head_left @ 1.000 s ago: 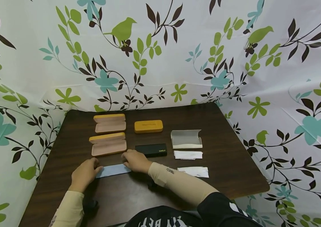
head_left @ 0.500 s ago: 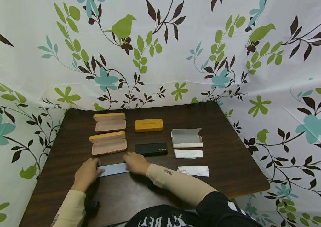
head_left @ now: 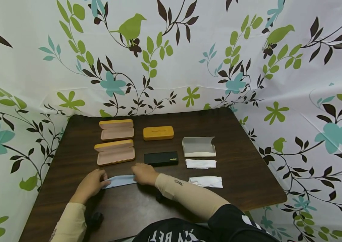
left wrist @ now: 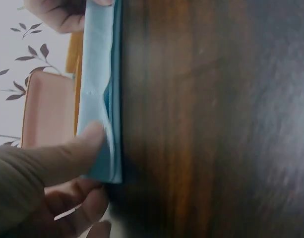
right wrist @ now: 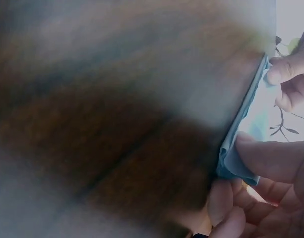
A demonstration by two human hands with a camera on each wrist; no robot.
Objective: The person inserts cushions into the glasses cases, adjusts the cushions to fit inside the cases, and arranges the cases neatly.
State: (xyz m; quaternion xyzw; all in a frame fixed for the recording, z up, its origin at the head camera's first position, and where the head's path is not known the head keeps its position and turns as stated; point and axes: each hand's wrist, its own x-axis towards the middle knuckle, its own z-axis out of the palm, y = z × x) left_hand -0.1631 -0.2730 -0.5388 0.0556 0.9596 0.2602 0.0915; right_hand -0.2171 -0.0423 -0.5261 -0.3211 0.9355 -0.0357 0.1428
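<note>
A light blue cloth (head_left: 122, 180), folded into a long narrow strip, stretches between the two hands at the front of the table. My left hand (head_left: 90, 184) pinches its left end, thumb on top and fingers beneath, as the left wrist view shows. At the other end my right hand (head_left: 145, 174) pinches the strip between thumb and fingers; the right wrist view shows the layered folds of the cloth (right wrist: 253, 124) there. Along the near edge in the left wrist view, the layers of the cloth (left wrist: 98, 74) gape slightly. An open pink-lined case (head_left: 116, 156) lies just behind the cloth.
Behind are another open case (head_left: 117, 133), a closed yellow case (head_left: 158, 133) and a black case (head_left: 161, 159) close to the right hand. Farther right lie an open white case (head_left: 199, 148) and two folded white cloths (head_left: 201, 164). The dark wooden table (head_left: 243, 178) backs onto a patterned curtain.
Both hands keep hold of the cloth's ends and have shifted only slightly. The strip now bends a little near its left end, where it lay straighter before.
</note>
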